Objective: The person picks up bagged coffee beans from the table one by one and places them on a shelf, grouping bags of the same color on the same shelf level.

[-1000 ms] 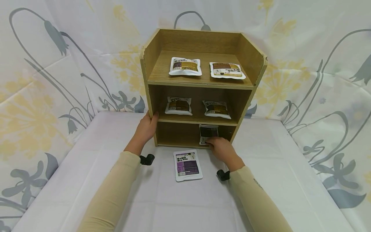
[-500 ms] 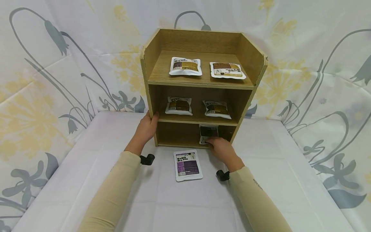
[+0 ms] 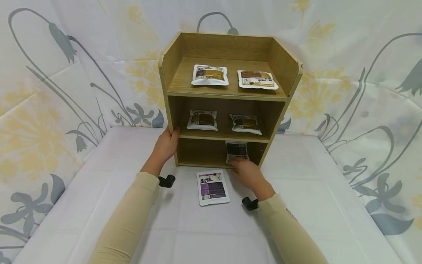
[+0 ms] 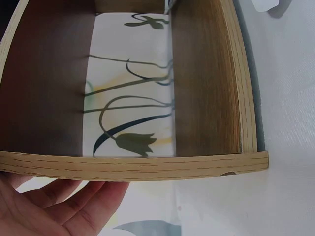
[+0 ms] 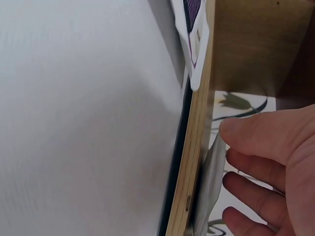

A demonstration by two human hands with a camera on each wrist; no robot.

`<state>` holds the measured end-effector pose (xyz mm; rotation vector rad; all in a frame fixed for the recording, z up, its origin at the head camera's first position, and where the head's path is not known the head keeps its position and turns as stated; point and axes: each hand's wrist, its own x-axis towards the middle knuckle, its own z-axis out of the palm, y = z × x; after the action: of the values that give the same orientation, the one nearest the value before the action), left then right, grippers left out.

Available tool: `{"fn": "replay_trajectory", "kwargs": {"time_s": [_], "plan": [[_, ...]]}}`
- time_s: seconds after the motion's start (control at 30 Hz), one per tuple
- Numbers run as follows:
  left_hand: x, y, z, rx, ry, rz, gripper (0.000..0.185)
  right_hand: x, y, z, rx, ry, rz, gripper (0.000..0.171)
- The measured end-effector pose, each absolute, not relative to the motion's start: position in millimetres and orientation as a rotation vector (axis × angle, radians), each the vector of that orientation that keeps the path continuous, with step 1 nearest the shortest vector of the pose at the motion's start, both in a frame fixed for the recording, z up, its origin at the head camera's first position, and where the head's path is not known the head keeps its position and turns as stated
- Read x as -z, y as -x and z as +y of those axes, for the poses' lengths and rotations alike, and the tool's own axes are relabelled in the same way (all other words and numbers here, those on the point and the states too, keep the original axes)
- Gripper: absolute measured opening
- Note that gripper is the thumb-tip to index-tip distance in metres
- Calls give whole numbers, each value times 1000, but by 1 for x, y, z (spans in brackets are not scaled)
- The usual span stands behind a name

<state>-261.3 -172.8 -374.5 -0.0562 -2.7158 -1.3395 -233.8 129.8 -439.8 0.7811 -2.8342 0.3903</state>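
Note:
A small wooden shelf (image 3: 227, 97) with three levels stands at the back of the table. My left hand (image 3: 166, 145) grips its left side panel near the middle level. In the left wrist view the fingers (image 4: 98, 206) lie along the panel's outer side. A dark-labelled packet (image 3: 237, 149) lies on the right of the bottom level. My right hand (image 3: 247, 174) is at its front edge, fingers loosely bent. In the right wrist view the thumb (image 5: 236, 132) meets the packet's edge, with the other fingertips beside it. A white-and-purple packet (image 3: 213, 187) lies on the table in front.
Two packets lie on the top level, one left (image 3: 210, 75) and one right (image 3: 258, 80). The middle level holds a left packet (image 3: 202, 120) and a right packet (image 3: 245, 124). A white cloth (image 3: 211, 234) covers the table, and a flowered sheet (image 3: 79, 73) hangs behind.
My right hand has shifted slightly left along the front edge of the bottom-level packet. My left hand keeps its grip on the shelf's side panel.

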Motion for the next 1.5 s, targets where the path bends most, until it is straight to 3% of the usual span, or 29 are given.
{"fn": "replay_trajectory", "kwargs": {"time_s": [0.47,0.7,1.2,1.5], "plan": [[374,261,-173,1336,59,-2717,65,436,214,116,-375,-895,-2863,33],[374,261,-173,1335,76,-2709,66,434,202,110,-381,-1075,-2826,36],[375,262,-174,1324,68,-2707,65,436,185,97,-302,-1295,-2839,51],[376,263,-174,1328,61,-2709,65,441,179,92,-296,-1294,-2956,64]]}}
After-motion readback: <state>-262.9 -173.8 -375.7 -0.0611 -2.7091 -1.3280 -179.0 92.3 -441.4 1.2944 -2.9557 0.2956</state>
